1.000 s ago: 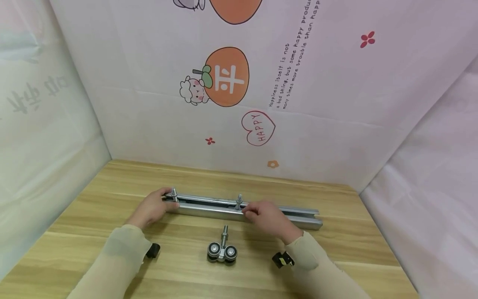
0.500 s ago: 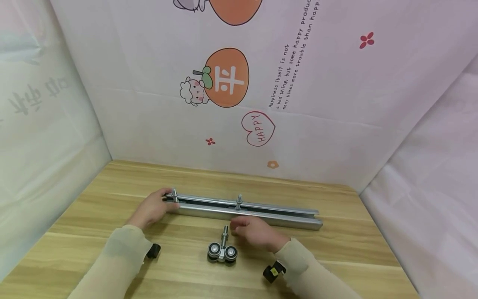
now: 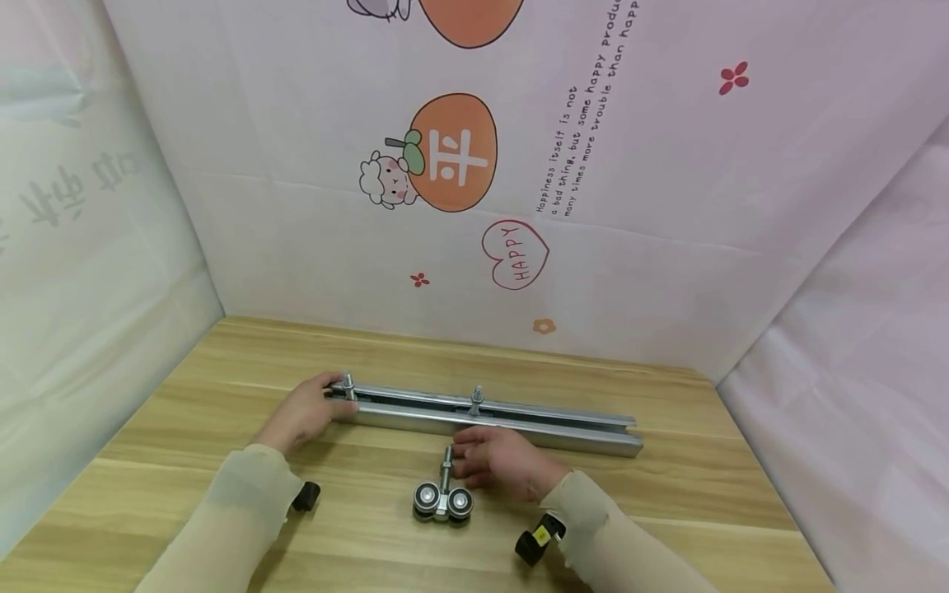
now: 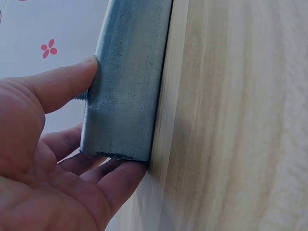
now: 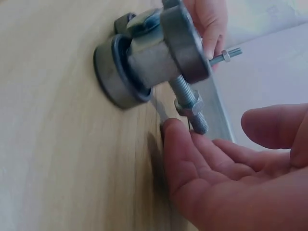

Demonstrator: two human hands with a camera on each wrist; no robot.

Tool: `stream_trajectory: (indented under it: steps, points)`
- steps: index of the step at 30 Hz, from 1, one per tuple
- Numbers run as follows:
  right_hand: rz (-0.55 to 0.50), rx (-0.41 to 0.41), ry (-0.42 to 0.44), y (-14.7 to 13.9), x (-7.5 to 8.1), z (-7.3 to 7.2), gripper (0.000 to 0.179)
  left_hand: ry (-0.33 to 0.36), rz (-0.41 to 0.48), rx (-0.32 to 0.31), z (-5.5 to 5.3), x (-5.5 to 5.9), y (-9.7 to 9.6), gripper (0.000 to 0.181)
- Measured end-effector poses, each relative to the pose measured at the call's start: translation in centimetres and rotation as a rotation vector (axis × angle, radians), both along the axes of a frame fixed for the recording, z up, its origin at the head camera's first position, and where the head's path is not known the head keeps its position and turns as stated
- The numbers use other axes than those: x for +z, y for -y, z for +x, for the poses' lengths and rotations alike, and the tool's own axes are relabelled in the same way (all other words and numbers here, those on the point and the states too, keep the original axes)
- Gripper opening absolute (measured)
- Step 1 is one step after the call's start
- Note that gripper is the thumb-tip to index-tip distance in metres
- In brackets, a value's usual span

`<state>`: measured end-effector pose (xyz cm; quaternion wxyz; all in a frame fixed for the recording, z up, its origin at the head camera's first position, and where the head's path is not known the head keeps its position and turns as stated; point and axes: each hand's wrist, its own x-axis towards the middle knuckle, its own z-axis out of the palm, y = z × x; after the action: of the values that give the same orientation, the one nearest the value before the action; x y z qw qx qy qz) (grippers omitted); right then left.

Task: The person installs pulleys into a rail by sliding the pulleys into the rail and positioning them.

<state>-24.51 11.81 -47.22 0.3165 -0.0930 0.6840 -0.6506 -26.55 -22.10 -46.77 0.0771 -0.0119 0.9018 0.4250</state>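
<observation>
A silver metal channel rail (image 3: 563, 436) with a slot along its top lies across the wooden table. My left hand (image 3: 304, 409) grips its left end, the thumb on the upper edge and the fingers around the end in the left wrist view. Two threaded bolts rise from the slot: one bolt (image 3: 348, 385) beside the left hand, another bolt (image 3: 477, 400) near mid-rail. In front lies a four-wheeled trolley roller (image 3: 442, 501), its bolt pointing toward the rail. Beside that bolt is my right hand (image 3: 511, 461), thumb apart and fingertips at the bolt's tip; contact cannot be told.
The wooden table (image 3: 356, 543) extends in front of the rail and to both sides. A printed cloth wall (image 3: 630, 288) rises behind it, with white cloth at left and right. A black wrist camera (image 3: 539, 539) hangs below the right sleeve.
My right hand has left the rail near the middle bolt and come forward and left to the loose roller's bolt, its fingers spreading. The left hand stays on the rail's end.
</observation>
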Motion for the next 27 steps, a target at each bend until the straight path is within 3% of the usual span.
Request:
stream_trajectory:
  steps: [5,13,18,27]
  points:
    - [-0.092,-0.025,0.117,0.06,0.12,0.01,0.044,-0.002,0.01,0.003,-0.05,0.0,-0.04,0.08]
    - [-0.156,-0.087,0.225,0.41,0.04,0.2,0.048,-0.001,0.001,0.001,0.05,0.11,-0.15,0.079]
    - [-0.167,-0.121,0.236,0.63,-0.27,0.39,0.037,-0.003,-0.011,-0.005,-0.05,-0.03,-0.18,0.079]
    - [-0.15,-0.084,0.218,0.76,-0.44,0.67,0.015,-0.004,-0.007,-0.003,-0.01,0.03,-0.17,0.079]
